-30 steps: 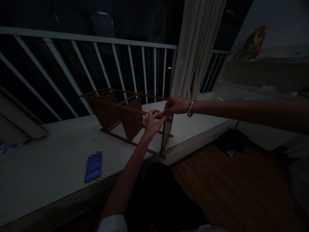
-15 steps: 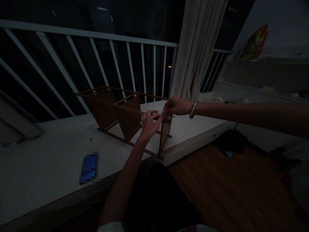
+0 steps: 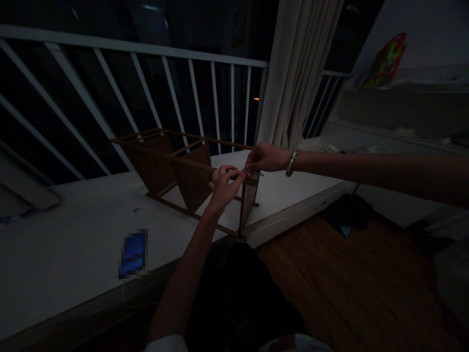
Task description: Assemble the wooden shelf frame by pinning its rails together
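Observation:
A brown wooden shelf frame (image 3: 190, 168) lies on its side on the white ledge, its panels standing between long rails. My left hand (image 3: 226, 183) is at the frame's near right corner, with thumb and forefinger pinched together over the top rail. Just above and right of it, my right hand (image 3: 266, 157) is also closed in a pinch, the two sets of fingertips almost touching. A short thin piece (image 3: 259, 174) sticks out to the right beneath my right hand. What the fingertips hold is too small and dark to make out. A metal bracelet (image 3: 292, 163) circles my right wrist.
A blurred blue device (image 3: 133, 253) with a cable lies on the ledge (image 3: 73, 264) at left, near a small loose piece (image 3: 136, 210). White railing (image 3: 164, 52) and a curtain (image 3: 293, 73) stand behind. Dark cloth (image 3: 346, 212) lies on the wooden floor (image 3: 322, 274).
The view has shifted slightly, so everything sits a little further left and up. Both hands keep pinching at the same corner of the frame.

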`<act>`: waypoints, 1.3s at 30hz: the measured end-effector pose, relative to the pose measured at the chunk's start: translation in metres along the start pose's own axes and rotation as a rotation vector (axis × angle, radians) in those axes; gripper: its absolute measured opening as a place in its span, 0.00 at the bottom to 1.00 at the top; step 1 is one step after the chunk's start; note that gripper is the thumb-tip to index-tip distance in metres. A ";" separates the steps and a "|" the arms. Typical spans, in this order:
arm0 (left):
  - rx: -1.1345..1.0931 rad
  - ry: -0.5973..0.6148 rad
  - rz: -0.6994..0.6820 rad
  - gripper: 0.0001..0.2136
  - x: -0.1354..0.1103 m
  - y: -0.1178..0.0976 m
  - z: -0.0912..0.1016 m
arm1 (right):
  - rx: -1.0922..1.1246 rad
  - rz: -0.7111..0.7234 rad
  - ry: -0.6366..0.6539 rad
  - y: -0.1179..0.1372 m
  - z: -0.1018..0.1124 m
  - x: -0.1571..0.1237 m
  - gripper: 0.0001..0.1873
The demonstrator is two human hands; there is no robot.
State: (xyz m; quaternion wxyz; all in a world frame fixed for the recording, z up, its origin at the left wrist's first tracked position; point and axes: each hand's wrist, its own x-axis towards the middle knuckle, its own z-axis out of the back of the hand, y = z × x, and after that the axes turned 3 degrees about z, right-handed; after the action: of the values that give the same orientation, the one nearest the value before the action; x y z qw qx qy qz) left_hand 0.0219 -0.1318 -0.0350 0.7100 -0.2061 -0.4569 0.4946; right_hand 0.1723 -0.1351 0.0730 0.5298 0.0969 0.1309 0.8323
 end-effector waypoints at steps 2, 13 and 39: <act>0.001 -0.006 0.002 0.08 0.000 0.000 0.000 | 0.001 0.001 -0.002 0.000 -0.001 0.000 0.13; -0.011 0.002 -0.005 0.08 0.000 0.000 0.002 | 0.003 -0.009 0.006 0.005 0.000 -0.002 0.12; -0.115 0.070 -0.005 0.06 0.004 -0.002 0.009 | 0.022 -0.020 0.035 0.006 -0.001 -0.002 0.12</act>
State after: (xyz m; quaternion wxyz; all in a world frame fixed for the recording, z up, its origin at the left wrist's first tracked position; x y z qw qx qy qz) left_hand 0.0154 -0.1308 -0.0268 0.7139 -0.2623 -0.4600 0.4582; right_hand 0.1678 -0.1397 0.0743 0.5346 0.0871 0.1502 0.8271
